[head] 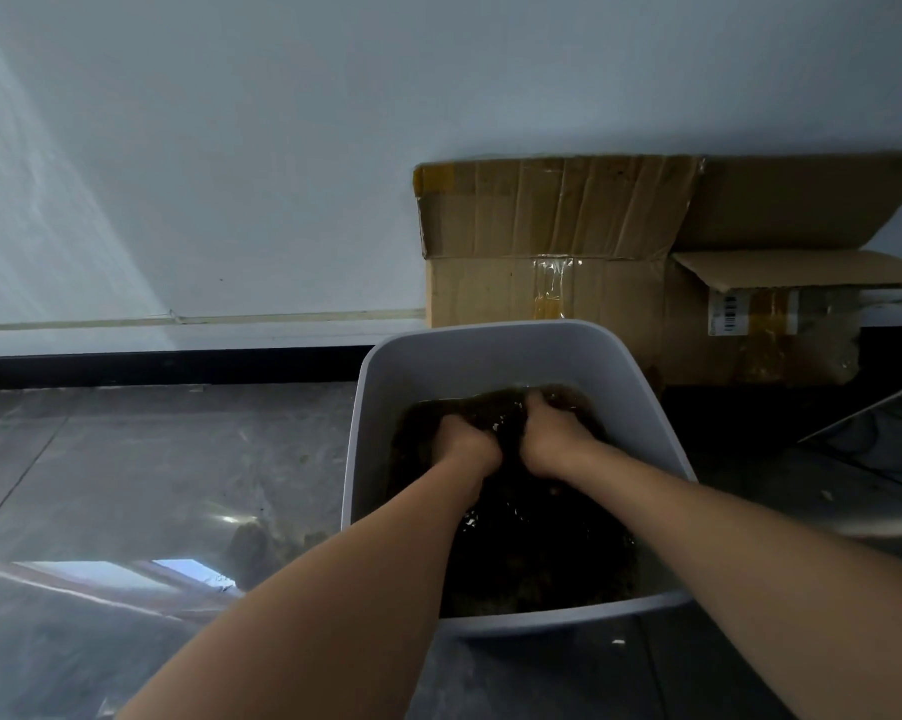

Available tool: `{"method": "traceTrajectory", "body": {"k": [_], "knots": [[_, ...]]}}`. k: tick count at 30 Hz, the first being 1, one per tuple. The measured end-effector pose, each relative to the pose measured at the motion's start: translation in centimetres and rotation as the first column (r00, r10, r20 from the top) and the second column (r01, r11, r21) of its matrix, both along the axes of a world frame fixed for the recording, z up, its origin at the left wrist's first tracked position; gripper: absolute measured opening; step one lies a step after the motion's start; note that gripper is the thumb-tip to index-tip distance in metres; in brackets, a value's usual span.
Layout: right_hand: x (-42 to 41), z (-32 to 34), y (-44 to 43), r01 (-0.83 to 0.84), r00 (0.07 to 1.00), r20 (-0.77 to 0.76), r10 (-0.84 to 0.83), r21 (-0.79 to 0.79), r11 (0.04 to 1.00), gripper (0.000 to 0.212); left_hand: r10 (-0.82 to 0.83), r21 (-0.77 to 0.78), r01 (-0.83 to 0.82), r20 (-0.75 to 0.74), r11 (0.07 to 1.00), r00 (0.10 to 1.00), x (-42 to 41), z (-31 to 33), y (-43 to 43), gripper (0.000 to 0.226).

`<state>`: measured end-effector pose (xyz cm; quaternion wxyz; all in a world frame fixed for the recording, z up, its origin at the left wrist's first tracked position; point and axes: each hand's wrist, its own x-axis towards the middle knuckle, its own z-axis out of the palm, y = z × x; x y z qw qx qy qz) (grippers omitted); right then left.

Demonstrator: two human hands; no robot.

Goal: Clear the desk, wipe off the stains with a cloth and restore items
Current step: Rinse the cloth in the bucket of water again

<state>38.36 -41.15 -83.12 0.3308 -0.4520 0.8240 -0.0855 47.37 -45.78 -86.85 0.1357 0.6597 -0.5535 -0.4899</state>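
Note:
A white plastic basin (469,356) stands on the floor in front of me, filled with dark brown water. A dark cloth (511,407) lies soaked in the water. My left hand (464,441) and my right hand (552,441) are side by side in the basin, both closed on bunched folds of the cloth at the water's surface. Most of the cloth is hidden under the murky water.
A worn cardboard box (594,283) with open flaps stands against the white wall right behind the basin. The grey tiled floor (152,459) is glossy and reflects a window at lower left. A metal edge (864,418) and cables show at the right.

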Motion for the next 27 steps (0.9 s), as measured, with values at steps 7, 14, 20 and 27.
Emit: {"method": "traceTrajectory", "body": {"k": [7, 14, 20, 27], "knots": [[0.9, -1.3, -0.4, -0.071, 0.997, -0.007, 0.073, 0.13, 0.989, 0.028, -0.165, 0.293, 0.204, -0.152, 0.934, 0.975, 0.0, 0.5, 0.7, 0.043], [2.6, 2.1, -0.5, 0.347, 0.895, 0.333, -0.298, -0.097, 0.933, 0.032, 0.241, 0.411, -0.041, -0.449, 0.911, 0.861, 0.3, 3.4, 0.6, 0.024], [-0.6, 1.1, 0.9, 0.059, 0.996, -0.058, -0.072, -0.2, 0.978, 0.017, 0.102, 0.452, 0.112, -0.423, 0.885, 0.901, 0.1, 4.7, 1.6, 0.032], [-0.1, -0.5, 0.3, -0.271, 0.923, -0.227, 0.309, 0.185, 0.945, 0.038, -0.163, 0.045, 0.158, 0.157, 0.986, 0.974, 0.5, 1.7, 0.8, 0.029]]}}
